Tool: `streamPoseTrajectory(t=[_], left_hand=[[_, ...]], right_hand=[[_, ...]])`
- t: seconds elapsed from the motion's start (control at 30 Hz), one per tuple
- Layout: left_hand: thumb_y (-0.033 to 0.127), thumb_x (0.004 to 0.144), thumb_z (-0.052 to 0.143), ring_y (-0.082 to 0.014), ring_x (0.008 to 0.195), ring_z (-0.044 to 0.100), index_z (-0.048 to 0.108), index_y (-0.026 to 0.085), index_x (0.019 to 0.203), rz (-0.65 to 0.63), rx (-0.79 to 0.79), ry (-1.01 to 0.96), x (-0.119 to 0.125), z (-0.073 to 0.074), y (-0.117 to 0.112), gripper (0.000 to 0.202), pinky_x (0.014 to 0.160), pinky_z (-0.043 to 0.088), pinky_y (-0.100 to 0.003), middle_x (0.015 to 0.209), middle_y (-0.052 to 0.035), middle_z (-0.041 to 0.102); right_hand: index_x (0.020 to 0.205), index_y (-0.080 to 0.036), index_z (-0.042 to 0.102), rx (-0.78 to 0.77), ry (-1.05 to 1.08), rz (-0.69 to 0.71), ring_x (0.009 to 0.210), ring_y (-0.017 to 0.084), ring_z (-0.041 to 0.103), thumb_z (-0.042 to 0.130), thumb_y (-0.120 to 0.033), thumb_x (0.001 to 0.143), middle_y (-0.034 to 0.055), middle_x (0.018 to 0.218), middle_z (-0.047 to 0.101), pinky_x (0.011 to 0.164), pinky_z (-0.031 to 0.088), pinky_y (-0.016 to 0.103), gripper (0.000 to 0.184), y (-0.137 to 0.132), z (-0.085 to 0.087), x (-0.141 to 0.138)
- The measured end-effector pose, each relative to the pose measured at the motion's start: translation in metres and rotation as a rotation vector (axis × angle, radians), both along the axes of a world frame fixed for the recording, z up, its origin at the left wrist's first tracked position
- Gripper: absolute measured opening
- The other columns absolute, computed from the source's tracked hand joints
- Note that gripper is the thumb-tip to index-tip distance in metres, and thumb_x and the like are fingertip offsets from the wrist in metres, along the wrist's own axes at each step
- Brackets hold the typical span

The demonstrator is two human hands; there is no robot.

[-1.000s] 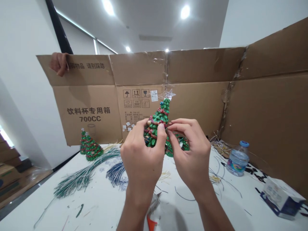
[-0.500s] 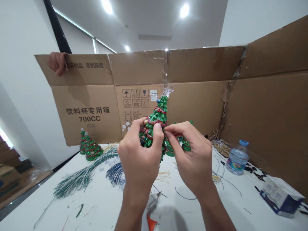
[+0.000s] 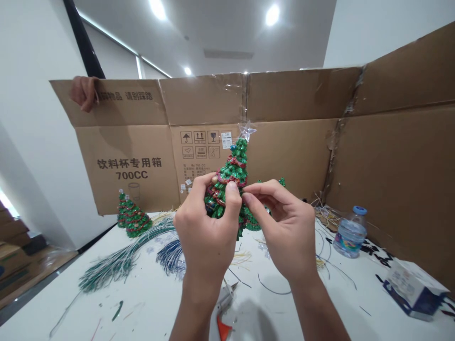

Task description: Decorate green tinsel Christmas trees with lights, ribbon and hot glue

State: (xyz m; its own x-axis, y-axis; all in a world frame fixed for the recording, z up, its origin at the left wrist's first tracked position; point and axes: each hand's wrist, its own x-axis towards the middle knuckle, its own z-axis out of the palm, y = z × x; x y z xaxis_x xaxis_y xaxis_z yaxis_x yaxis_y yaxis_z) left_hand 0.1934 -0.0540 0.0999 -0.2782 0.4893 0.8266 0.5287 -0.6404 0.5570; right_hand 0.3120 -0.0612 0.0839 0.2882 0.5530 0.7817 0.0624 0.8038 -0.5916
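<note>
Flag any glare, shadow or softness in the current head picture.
Head view: the ceiling lights burn out to white; a soft shadow lies on the white table; small print on the cardboard is too soft to read, though 700CC is legible; the decorated tree shows fairly clearly, but whatever the right hand may pinch is too small to make out.

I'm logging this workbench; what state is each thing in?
Held tree: tip up, star on top
Left grip: closed on held tree
Right grip: pinched at tree's side
Bottle: upright, capped
Orange tool: lying down, partly hidden
Green cords: bundled, ends fanned
Blue cords: bundled
Left trees: standing
Cardboard: unfolded, standing
Small box: whether open, unclear
</note>
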Motion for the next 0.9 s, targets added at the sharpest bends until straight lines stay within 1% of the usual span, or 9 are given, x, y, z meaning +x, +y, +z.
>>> streamPoseTrajectory(t=[0.13,0.2,0.37,0.47,0.67,0.77,0.9], left_hand=[[0.043,0.100,0.069,-0.0201,0.090,0.078,0.076,0.025,0.111,0.023,0.026,-0.007,0.0007,-0.0008,-0.0007,0.022,0.082,0.055,-0.033,0.101,0.0003,0.084],[0.042,0.100,0.069,-0.0192,0.089,0.078,0.077,0.025,0.112,0.024,0.033,-0.007,0.0016,-0.0007,-0.0011,0.023,0.082,0.055,-0.032,0.102,0.0005,0.084],[0.042,0.100,0.069,-0.0181,0.087,0.077,0.076,0.024,0.113,0.007,0.033,-0.007,0.0039,0.0000,-0.0035,0.024,0.082,0.056,-0.030,0.101,0.0005,0.083],[0.040,0.100,0.069,-0.0182,0.086,0.075,0.076,0.023,0.113,0.016,0.046,-0.001,0.0039,-0.0006,-0.0042,0.023,0.082,0.055,-0.031,0.101,-0.0001,0.083],[0.039,0.101,0.068,-0.0205,0.088,0.076,0.075,0.023,0.114,0.007,0.044,0.013,0.0028,-0.0019,-0.0046,0.022,0.084,0.056,-0.034,0.102,-0.0012,0.083],[0.038,0.100,0.067,-0.0206,0.087,0.076,0.074,0.024,0.113,0.014,0.047,0.019,0.0028,-0.0017,-0.0051,0.021,0.083,0.056,-0.034,0.101,-0.0014,0.082],[0.037,0.101,0.065,-0.0202,0.086,0.075,0.074,0.024,0.113,0.030,0.051,0.027,0.0021,-0.0008,-0.0057,0.019,0.082,0.055,-0.033,0.099,-0.0010,0.081]], right_hand=[[0.095,-0.025,0.086,-0.075,0.080,0.032,0.083,0.014,0.078,0.083,-0.019,0.095,-0.0003,0.090,0.082,0.075,0.065,0.023,0.007,-0.0034,0.0004,-0.0040],[0.093,-0.025,0.086,-0.088,0.101,0.021,0.081,0.014,0.078,0.084,-0.021,0.095,0.0002,0.089,0.083,0.074,0.064,0.022,0.005,-0.0049,0.0005,-0.0053],[0.092,-0.025,0.085,-0.046,0.082,-0.030,0.081,0.015,0.075,0.082,-0.021,0.096,0.0005,0.089,0.081,0.072,0.062,0.025,0.005,-0.0073,0.0006,-0.0061],[0.090,-0.024,0.084,-0.034,0.067,-0.073,0.080,0.016,0.074,0.082,-0.021,0.095,0.0008,0.087,0.080,0.070,0.060,0.027,0.006,-0.0086,0.0005,-0.0069],[0.091,-0.024,0.082,0.017,-0.023,-0.160,0.079,0.017,0.069,0.078,-0.019,0.097,-0.0007,0.085,0.074,0.069,0.056,0.032,0.008,-0.0092,-0.0008,-0.0075],[0.092,-0.023,0.080,0.045,-0.057,-0.166,0.079,0.017,0.067,0.077,-0.018,0.098,-0.0006,0.086,0.072,0.069,0.055,0.034,0.009,-0.0092,-0.0012,-0.0063],[0.094,-0.024,0.079,0.056,-0.053,-0.134,0.081,0.018,0.066,0.074,-0.018,0.101,-0.0001,0.087,0.071,0.069,0.055,0.035,0.010,-0.0087,-0.0015,-0.0072]])
